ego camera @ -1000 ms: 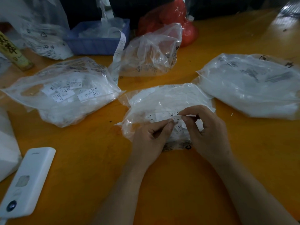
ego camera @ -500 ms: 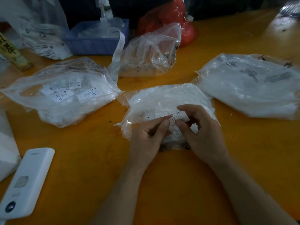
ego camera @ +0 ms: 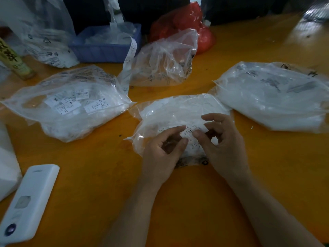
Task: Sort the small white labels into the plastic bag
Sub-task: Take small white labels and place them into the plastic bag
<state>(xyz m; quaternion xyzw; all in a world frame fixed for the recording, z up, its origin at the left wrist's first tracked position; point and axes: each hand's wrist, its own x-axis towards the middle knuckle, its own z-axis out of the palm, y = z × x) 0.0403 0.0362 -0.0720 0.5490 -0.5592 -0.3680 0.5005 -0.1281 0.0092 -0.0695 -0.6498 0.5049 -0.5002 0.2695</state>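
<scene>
A clear plastic bag (ego camera: 178, 111) full of small white labels lies at the middle of the orange table (ego camera: 89, 166). Both hands work at its near end. My left hand (ego camera: 163, 150) has its fingers curled, thumb and forefinger pinching small white labels (ego camera: 191, 133) printed with black text. My right hand (ego camera: 224, 145) meets it from the right, thumb and fingertips pinching the same little stack. The labels sit on top of the bag between the two hands. The bag's near edge is hidden under my hands.
Another clear bag of labels (ego camera: 71, 104) lies at the left, a fuller white one (ego camera: 272, 97) at the right, a crumpled one (ego camera: 165, 63) behind. A blue tray (ego camera: 105, 49) and red bag (ego camera: 188, 24) stand at the back. A white handheld device (ego camera: 30, 202) lies at the near left.
Both hands have shifted slightly left and toward the bag's middle. The right hand's fingers have spread more, and the labels now show more plainly between the fingertips.
</scene>
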